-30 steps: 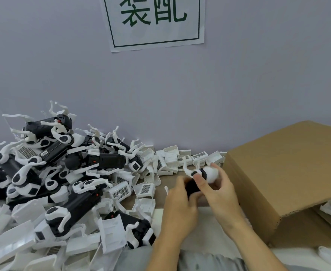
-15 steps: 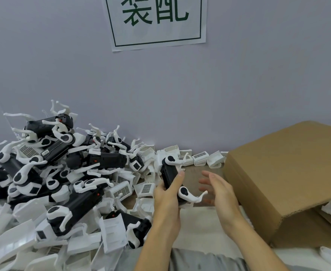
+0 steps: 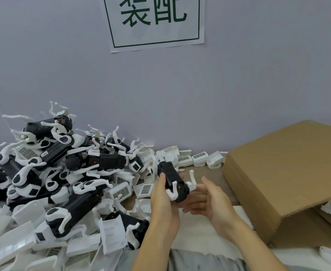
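A black plastic body with white curved arms [image 3: 172, 178] is held above the table in front of me. My left hand [image 3: 163, 200] grips its left side, thumb up along the black shell. My right hand [image 3: 205, 200] lies palm up just to the right, fingers straight, touching the lower end of the part near a small red dot. One white arm sticks up between my hands.
A big heap of black-and-white assembled parts [image 3: 49, 173] and loose white plastic pieces [image 3: 121, 190] fills the left of the table. A tilted cardboard box [image 3: 289, 173] stands at the right. A paper sign [image 3: 155, 20] hangs on the grey wall.
The part went from both hands near the box to my left hand, which has tilted and turned it. My right hand let go, then came back open beneath its lower end.
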`<state>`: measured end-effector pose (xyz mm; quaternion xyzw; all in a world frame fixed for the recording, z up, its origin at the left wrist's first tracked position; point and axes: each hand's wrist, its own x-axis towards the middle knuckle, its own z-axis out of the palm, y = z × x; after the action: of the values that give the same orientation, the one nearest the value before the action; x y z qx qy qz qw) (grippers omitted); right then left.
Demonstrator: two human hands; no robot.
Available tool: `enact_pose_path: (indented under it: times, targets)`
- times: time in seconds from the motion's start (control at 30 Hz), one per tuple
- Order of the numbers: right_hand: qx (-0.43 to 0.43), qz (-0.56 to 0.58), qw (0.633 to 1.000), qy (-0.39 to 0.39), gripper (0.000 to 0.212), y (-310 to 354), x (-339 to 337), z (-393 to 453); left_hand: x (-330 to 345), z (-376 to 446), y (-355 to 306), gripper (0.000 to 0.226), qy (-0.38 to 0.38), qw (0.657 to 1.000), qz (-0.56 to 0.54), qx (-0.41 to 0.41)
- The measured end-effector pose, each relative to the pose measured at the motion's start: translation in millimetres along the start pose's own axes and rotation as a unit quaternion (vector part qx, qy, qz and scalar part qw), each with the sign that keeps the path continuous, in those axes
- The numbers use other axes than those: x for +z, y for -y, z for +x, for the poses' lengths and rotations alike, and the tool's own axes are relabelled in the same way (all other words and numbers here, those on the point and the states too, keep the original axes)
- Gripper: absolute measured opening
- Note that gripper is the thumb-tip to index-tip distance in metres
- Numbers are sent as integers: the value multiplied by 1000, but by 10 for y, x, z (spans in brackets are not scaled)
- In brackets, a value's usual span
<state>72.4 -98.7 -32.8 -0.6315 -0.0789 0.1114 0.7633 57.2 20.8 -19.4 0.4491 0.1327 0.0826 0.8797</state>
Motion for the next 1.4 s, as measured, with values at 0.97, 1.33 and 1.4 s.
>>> enact_pose_path:
  times: [0.97,1.33,1.4]
  targets:
    - [-20,-25,994,104,36,-42,89,-20,23,51,128,19,-6,994,94,59]
    - [-29,-68,995,61,38,-45,100,-37,17,31,132,21,24,992,98,74]
    - [-24,-67,995,63,39,-36,100,-45,18,33,138,22,22,992,98,71]
